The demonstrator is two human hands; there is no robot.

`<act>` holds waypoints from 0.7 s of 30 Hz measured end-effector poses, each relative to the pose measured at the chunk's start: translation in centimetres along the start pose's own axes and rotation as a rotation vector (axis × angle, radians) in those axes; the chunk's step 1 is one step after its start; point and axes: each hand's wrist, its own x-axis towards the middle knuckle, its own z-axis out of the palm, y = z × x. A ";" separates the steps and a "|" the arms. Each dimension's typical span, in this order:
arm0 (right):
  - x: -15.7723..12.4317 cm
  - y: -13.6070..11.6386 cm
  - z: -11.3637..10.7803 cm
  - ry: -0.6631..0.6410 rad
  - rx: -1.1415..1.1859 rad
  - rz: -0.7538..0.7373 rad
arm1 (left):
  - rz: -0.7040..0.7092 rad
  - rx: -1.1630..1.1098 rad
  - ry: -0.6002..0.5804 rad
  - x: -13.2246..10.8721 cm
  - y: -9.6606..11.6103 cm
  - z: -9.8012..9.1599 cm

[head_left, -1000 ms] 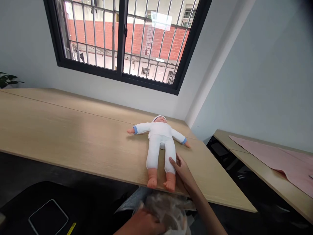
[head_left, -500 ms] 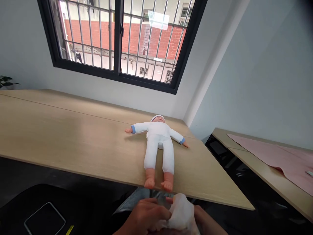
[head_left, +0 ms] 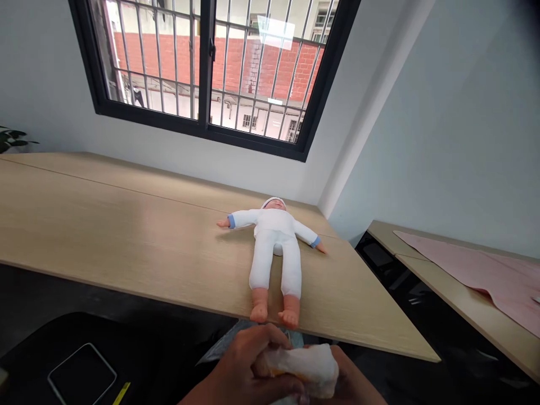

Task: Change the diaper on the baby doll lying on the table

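Observation:
A doll in white clothes with blue cuffs [head_left: 276,242] lies on its back on the wooden table [head_left: 169,247], arms spread, its bare feet at the front edge. Below those feet, my left hand [head_left: 257,365] is closed around a bunched white cloth [head_left: 314,365] with a bit of orange showing. My right hand [head_left: 346,377] grips the cloth from the other side, its fingers mostly hidden behind it. Both hands are off the table, near the bottom of the view.
A phone-like dark object with a light rim [head_left: 83,376] and a yellow strip [head_left: 121,394] lie on a black surface at lower left. Pink cloth [head_left: 485,264] covers part of the right-hand table [head_left: 447,281]. A barred window [head_left: 206,67] is behind.
My left hand has risen slightly and wraps further over the white cloth. The cloth has turned from upright to more sideways, showing more orange. The doll has not moved.

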 end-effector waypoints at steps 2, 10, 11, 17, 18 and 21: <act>0.1 0.7 -0.5 0.106 -0.015 -0.005 | 0.049 -0.048 0.074 0.6 0.0 -0.6; 3.8 3.2 -4.6 0.359 -0.027 -0.138 | -0.448 -0.560 0.437 5.6 -4.0 -2.6; 4.3 3.2 -4.5 0.319 -0.026 -0.154 | -0.486 -0.662 0.430 6.1 -4.5 -2.5; 5.0 3.7 -2.7 0.233 0.153 -0.169 | -0.774 -1.119 0.196 6.9 -5.5 -1.8; 4.8 3.8 -2.6 0.232 0.197 -0.144 | -0.775 -1.186 0.144 6.9 -5.5 -1.7; 4.3 3.9 -2.4 0.275 0.298 -0.081 | -0.687 -1.387 0.084 7.0 -5.3 -1.0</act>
